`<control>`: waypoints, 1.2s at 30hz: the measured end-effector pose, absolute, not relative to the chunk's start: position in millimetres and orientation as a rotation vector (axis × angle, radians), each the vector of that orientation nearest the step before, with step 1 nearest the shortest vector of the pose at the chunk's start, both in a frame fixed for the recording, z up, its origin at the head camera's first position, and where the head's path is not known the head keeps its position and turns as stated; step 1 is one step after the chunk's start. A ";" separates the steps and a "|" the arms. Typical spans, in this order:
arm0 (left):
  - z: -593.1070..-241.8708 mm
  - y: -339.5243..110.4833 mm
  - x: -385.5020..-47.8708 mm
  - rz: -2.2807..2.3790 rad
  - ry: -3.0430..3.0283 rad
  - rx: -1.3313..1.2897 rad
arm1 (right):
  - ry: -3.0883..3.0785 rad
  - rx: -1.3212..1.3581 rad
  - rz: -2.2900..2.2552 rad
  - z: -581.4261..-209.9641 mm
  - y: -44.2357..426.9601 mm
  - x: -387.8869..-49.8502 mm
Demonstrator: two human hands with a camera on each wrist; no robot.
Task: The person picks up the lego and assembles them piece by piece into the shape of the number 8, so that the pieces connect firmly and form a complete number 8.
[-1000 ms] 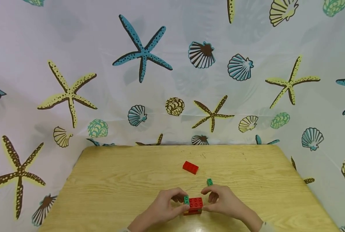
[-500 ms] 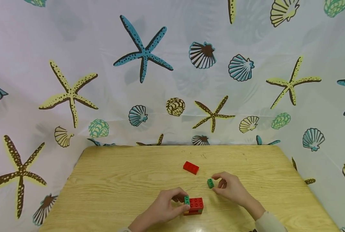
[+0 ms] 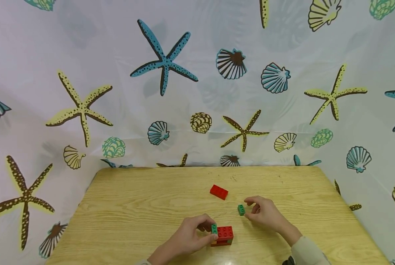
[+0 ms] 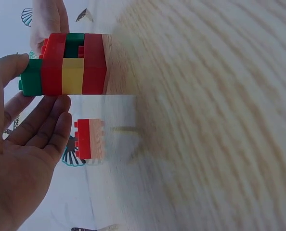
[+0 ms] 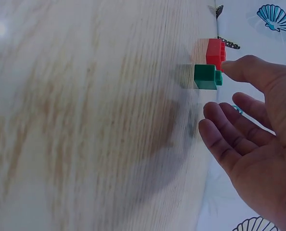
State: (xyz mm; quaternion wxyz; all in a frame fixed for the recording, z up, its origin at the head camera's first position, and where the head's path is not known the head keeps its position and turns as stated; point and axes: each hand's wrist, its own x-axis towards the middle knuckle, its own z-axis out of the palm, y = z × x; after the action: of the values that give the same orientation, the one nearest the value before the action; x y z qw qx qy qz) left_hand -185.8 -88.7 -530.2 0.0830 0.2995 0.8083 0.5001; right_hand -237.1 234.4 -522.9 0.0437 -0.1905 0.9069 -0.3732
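Note:
In the head view my left hand (image 3: 189, 237) pinches a small green toy brick (image 3: 214, 228) at the left end of a brick stack. The stack has a studded red brick (image 3: 225, 232) beside that green one. The left wrist view shows a yellow brick (image 4: 72, 76) and another green brick (image 4: 75, 42) sandwiched between red layers. A loose green brick (image 3: 241, 209) stands upright on the table farther back. My right hand (image 3: 267, 216) is just right of it, thumb and fingers spread apart; in the right wrist view nothing is held between them.
A loose red brick (image 3: 219, 192) lies behind the green one on the wooden table (image 3: 144, 206). A white cloth (image 3: 184, 99) printed with starfish and shells surrounds the table at the back and both sides.
My right hand has left the stack's right side and moved back and right to the loose green brick, then nearly stopped there. The left hand stays on the stack.

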 end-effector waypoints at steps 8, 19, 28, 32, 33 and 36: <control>-530.8 -88.5 -185.6 1.508 2.403 0.864 | 2.733 -0.597 -1.141 -524.5 230.9 -240.1; -533.2 -88.2 -185.9 1.504 2.410 0.874 | 2.713 -0.621 -1.139 -532.1 229.4 -245.0; -533.0 -88.3 -186.1 1.480 2.408 0.877 | 2.734 -0.630 -1.081 -534.2 229.3 -247.3; -531.7 -88.0 -185.8 1.488 2.401 0.879 | 2.739 -0.649 -1.075 -534.5 228.7 -248.0; -531.4 -87.9 -185.6 1.490 2.400 0.879 | 2.741 -0.653 -1.073 -534.6 228.5 -248.2; -530.5 -87.5 -185.2 1.495 2.400 0.879 | 2.751 -0.658 -1.069 -535.1 228.0 -248.3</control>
State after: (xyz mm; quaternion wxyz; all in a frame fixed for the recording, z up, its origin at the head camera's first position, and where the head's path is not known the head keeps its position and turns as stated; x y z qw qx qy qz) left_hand -185.2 -87.5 -530.5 0.0901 0.2956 0.8072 0.5029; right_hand -248.3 228.0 -535.1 0.0590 -0.2173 0.9082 -0.3529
